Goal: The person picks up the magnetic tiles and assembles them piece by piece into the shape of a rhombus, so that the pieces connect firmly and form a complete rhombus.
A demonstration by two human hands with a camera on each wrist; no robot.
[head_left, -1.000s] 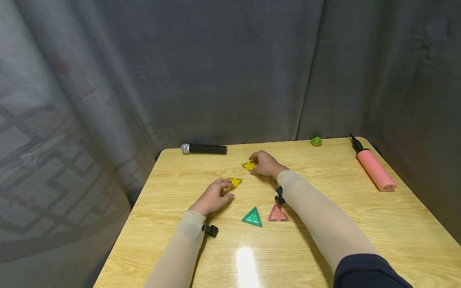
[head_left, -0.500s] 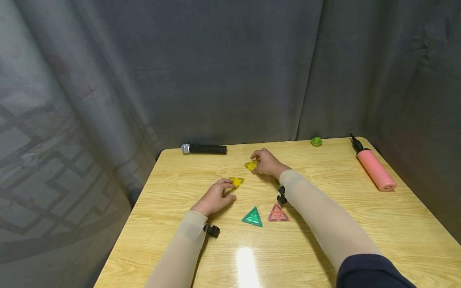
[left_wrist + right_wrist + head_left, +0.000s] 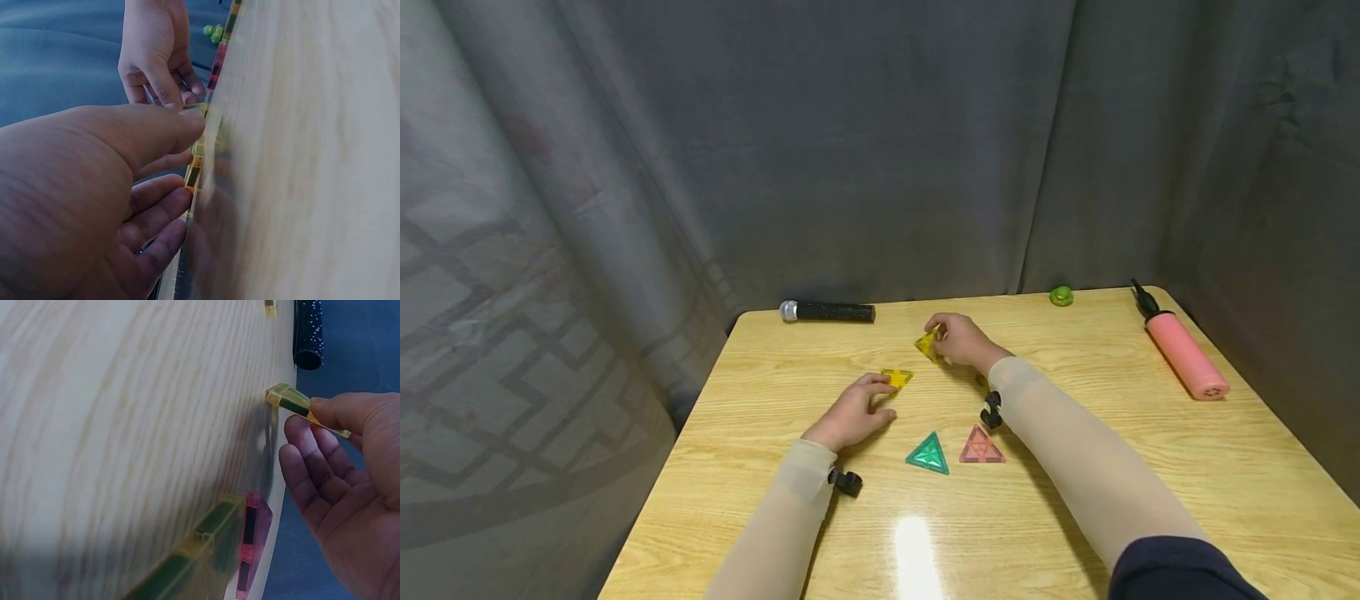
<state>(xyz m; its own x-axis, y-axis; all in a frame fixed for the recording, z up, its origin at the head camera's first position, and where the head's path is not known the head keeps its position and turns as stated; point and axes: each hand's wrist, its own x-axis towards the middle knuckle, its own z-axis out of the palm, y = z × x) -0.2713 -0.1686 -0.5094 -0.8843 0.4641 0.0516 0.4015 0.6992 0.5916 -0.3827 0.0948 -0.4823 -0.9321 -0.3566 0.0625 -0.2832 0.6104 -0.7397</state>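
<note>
My right hand [image 3: 962, 340] pinches a yellow triangular magnetic tile [image 3: 292, 403] between thumb and fingers. That tile stands tilted, one corner close to the table. My left hand [image 3: 852, 411] touches another yellow tile [image 3: 898, 381] with its fingertips; in the head view its thumb is spread apart from that tile, which lies flat. Under the right wrist, part of a further yellow tile [image 3: 982, 382] shows. In the right wrist view it appears large in front [image 3: 206, 534], beside a pink tile [image 3: 253, 540] hidden from the head view.
Nearer the person, a green triangular tile [image 3: 928, 454] and a pink triangular tile [image 3: 982, 447] lie on the wooden table [image 3: 760, 408]. Along the back are a black microphone [image 3: 835, 312] and a small green object [image 3: 1061, 296]. A pink hand pump [image 3: 1187, 354] lies at the right.
Both hands have shifted slightly right with the yellow tiles they touch. The tile in the right hand has turned and looks more tilted.
</note>
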